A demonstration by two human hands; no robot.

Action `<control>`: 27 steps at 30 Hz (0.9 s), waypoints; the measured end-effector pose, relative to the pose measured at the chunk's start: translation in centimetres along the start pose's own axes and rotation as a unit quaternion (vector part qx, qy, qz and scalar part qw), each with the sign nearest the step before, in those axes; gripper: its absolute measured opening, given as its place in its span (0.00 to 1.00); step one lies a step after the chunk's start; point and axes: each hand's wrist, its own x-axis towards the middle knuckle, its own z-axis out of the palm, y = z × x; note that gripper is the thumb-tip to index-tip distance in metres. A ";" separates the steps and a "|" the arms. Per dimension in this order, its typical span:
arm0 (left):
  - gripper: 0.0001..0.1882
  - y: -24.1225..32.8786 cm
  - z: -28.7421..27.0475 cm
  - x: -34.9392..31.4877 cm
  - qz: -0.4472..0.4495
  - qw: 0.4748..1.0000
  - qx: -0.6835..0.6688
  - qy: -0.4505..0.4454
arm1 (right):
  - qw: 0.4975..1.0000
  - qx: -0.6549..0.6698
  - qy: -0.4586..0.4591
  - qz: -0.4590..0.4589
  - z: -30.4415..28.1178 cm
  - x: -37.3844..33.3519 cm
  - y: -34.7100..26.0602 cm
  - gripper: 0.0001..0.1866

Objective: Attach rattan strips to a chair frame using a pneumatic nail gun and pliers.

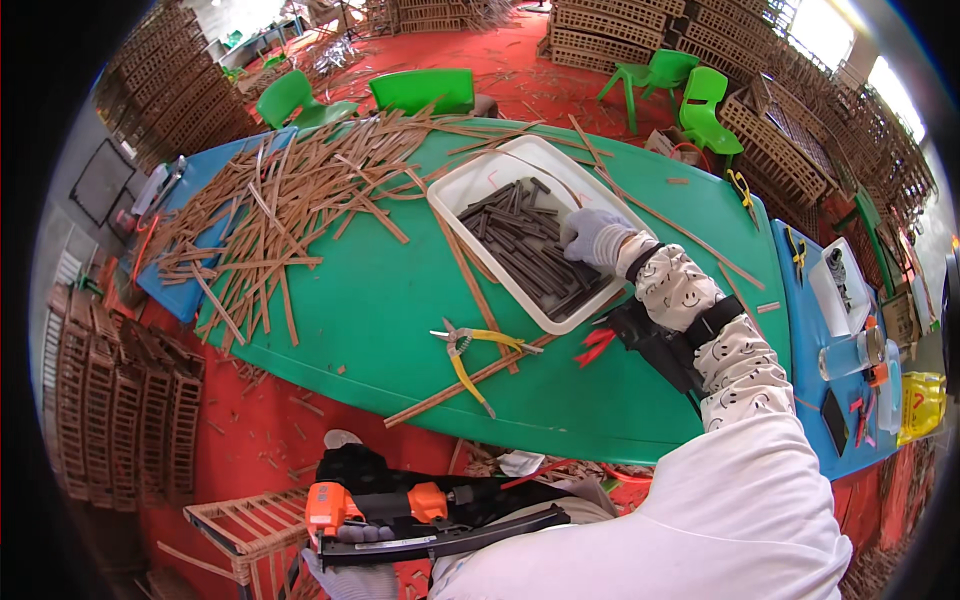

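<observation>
In a grey glove, my right hand (pixel 595 240) reaches over the right side of a white plastic tray (pixel 450 210), its fingers curled among dark stick-like strips (pixel 515 240); whether they pinch one is hidden. My left hand (pixel 355 572), gloved too, is wrapped round the long black magazine of an orange and black nail gun (pixel 330 505) low in front of me. Yellow-handled cutting pliers (pixel 465 360) lie with jaws apart on the green table (pixel 350 300). Beneath my right forearm sits a black object with red tips (pixel 650 340), partly covered.
Thin brown wooden strips (pixel 300 200) are heaped on the table's left. A slatted wooden frame (pixel 250 525) stands near my left hand. Blue side tables hold a clear jar (pixel 850 355) and yellow-handled tools (pixel 797 250). Green chairs (pixel 425 92) and stacked crates (pixel 150 85) surround the table.
</observation>
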 end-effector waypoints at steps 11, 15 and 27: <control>0.33 -0.5 1.1 -0.4 0.029 0.999 0.030 0.035 | 0.988 -0.040 -0.077 -0.126 1.0 1.0 -5.2 0.31; 0.32 -0.7 1.2 -0.4 0.037 0.997 0.038 0.060 | 0.976 -0.077 -0.131 -0.153 0.6 1.6 -6.0 0.42; 0.31 -0.7 1.2 -0.7 0.026 0.999 0.019 0.013 | 0.980 -0.099 -0.079 -0.152 0.4 2.1 -5.1 0.23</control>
